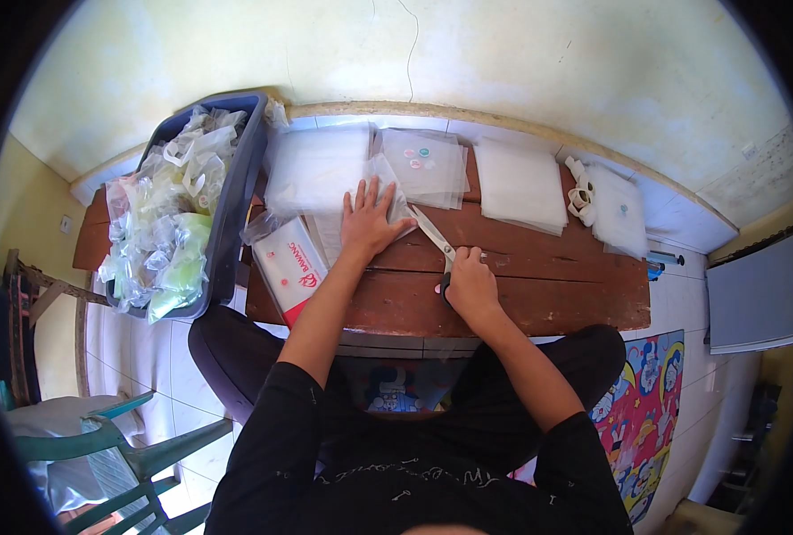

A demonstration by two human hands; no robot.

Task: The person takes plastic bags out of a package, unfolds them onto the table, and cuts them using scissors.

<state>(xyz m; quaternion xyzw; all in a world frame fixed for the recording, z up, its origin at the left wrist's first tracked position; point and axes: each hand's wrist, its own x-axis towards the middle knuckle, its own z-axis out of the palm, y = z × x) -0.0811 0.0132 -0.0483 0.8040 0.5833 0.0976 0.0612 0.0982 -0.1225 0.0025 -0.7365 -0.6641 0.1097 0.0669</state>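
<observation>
My left hand (369, 221) lies flat with fingers spread on clear plastic bags (330, 227) near the middle of the brown wooden table (557, 290). My right hand (470, 283) grips scissors (433, 234) by their black handle. Their blades point up and left, with the tips close to my left thumb and the edge of the bags. Left of my left hand is a white and red printed pack (290, 267) with "BAWANG" on it. Behind my hands lies a larger stack of clear plastic bags (319, 168).
A dark bin (256, 134) full of filled plastic bags (169, 214) stands at the left. More clear bag stacks (521, 185) line the back, with a roll of off-white strap (581, 198) among them. A green chair (160, 453) is at lower left; a colourful mat (651, 401) lies at right.
</observation>
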